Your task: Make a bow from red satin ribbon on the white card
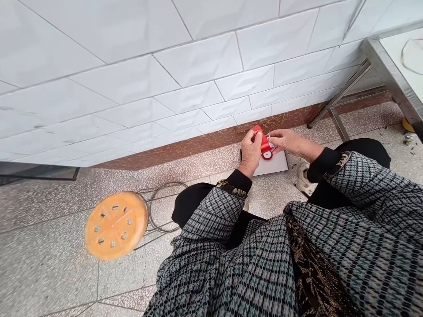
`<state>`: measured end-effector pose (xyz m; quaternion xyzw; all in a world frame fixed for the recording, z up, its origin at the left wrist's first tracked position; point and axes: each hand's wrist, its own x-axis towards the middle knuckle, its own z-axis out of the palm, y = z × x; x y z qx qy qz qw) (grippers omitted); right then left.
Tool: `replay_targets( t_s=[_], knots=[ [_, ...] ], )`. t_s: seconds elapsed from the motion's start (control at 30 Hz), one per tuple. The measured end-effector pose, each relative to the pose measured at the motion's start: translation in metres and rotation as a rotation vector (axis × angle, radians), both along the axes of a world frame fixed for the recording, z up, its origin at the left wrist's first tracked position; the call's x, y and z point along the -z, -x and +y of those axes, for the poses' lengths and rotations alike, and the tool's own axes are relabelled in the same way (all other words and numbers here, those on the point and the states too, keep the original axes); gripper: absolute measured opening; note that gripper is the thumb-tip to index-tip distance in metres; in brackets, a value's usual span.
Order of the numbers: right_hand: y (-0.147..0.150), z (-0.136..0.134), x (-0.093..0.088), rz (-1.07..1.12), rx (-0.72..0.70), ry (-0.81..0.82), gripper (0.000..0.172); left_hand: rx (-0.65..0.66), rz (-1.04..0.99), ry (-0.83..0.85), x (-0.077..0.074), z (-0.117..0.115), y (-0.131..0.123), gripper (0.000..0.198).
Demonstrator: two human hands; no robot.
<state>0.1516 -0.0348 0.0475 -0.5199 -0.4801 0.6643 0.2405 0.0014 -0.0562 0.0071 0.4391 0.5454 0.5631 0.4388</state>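
I see red thing (264,143) over white panel (271,166), long axis pointing away from far edge of floor (53,246). Left hand (251,151) holds it; right hand (287,141), fingers narrow, at its right, grip unclear.

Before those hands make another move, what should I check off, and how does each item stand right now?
1. Left hand holding the red object: ok, thumb and fingers are on it.
2. Right hand at the object's pale end: ok, fingertips are there.
3. Right hand's grip firm: cannot tell.
4. White panel visible beneath the hands: ok, though partly hidden.
5. Orange stool apart from the hands: ok, off to the left.
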Motion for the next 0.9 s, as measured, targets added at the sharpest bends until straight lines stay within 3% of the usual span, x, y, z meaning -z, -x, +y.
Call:
replay_targets(
  t_s=[0.17, 0.3, 0.67, 0.77, 0.9],
  knots=[
    [-0.0009, 0.0007, -0.0013, -0.194, -0.082, -0.203, 0.005, 0.025, -0.177, 0.104, -0.0002, 0.0028, -0.0021, 0.015],
    [-0.0035, 0.0014, -0.0019, -0.293, -0.117, -0.345, 0.022, 0.03, -0.247, 0.133, -0.0019, 0.0039, -0.0012, 0.011],
    [-0.0068, 0.0, 0.0047, -0.344, -0.145, -0.596, 0.032, 0.06, -0.314, 0.231, -0.001, 0.0044, 0.001, 0.012],
    [-0.0073, -0.0007, 0.004, -0.305, -0.123, -0.538, 0.033, 0.049, -0.263, 0.161, 0.0015, 0.006, 0.001, 0.009],
    [-0.0071, -0.0013, -0.002, -0.111, -0.041, -0.14, 0.029, 0.006, -0.097, 0.032, 0.0046, 0.0063, 0.0022, 0.012]
  ],
)
